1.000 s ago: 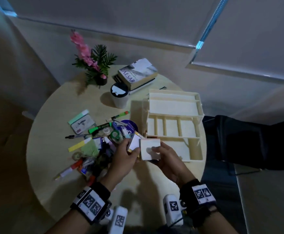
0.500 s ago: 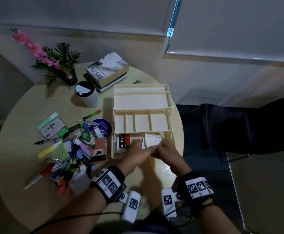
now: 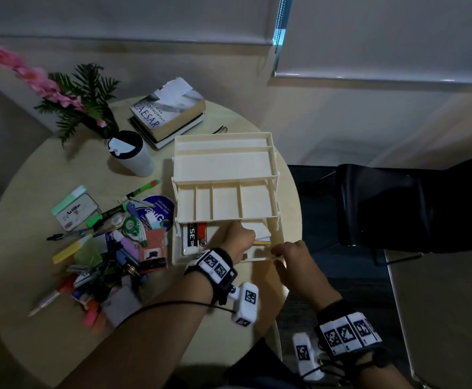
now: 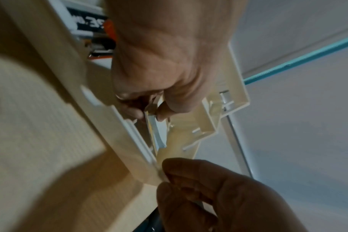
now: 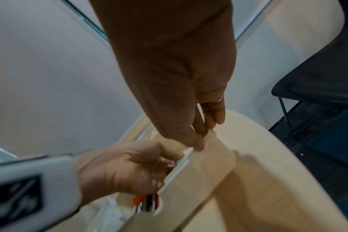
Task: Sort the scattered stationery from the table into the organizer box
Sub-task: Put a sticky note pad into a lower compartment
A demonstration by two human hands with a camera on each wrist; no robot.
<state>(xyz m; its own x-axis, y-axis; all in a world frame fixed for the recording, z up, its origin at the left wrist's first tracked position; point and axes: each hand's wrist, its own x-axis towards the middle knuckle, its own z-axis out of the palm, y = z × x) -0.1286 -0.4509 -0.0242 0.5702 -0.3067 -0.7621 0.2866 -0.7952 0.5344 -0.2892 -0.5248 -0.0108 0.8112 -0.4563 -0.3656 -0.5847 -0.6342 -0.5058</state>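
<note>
The cream tiered organizer box (image 3: 223,167) stands on the right of the round table. Its bottom tray holds a black-and-white eraser (image 3: 191,237) and an orange item (image 3: 202,230). My left hand (image 3: 239,240) reaches into that tray and pinches a thin sticky note pad (image 3: 261,235), also visible as the pad (image 4: 155,127) between thumb and fingers of the left hand (image 4: 151,114). My right hand (image 3: 279,252) pinches the tray's front right corner (image 5: 213,141), with the right hand (image 5: 202,138) above the left hand (image 5: 129,169). Scattered stationery (image 3: 111,242) lies left of the box.
A stack of books (image 3: 170,110), a white cup with a black lid (image 3: 131,154) and a pink flower plant (image 3: 74,99) stand at the table's back. A black chair (image 3: 397,203) is right of the table. The table edge (image 3: 293,197) runs close behind the box.
Both hands carried the white pads from above the table down into the bottom tray. The right hand let go of them and now pinches the tray corner.
</note>
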